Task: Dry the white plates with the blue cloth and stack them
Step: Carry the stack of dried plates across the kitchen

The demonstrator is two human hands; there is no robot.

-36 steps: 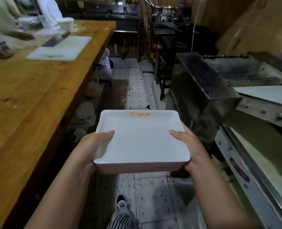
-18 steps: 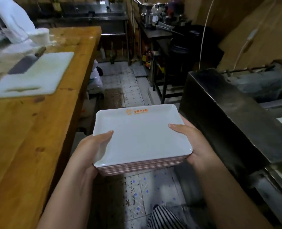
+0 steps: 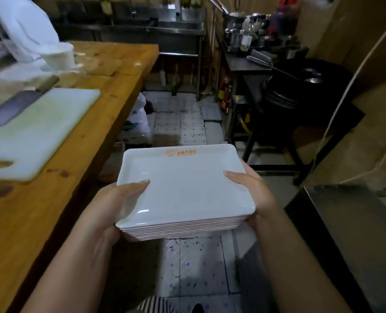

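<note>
Over the tiled aisle, left hand (image 3: 110, 206) and right hand (image 3: 253, 190) grip the plates (image 3: 185, 188) by opposite edges, thumbs on top. Versus 0.5 s ago: grip unchanged, board (image 3: 36, 132) and cleaver (image 3: 13, 105) nearer, metal bin further right.

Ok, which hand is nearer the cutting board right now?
Left. The left hand holds the plate stack's side facing the cutting board; the right hand holds the far side.
</note>
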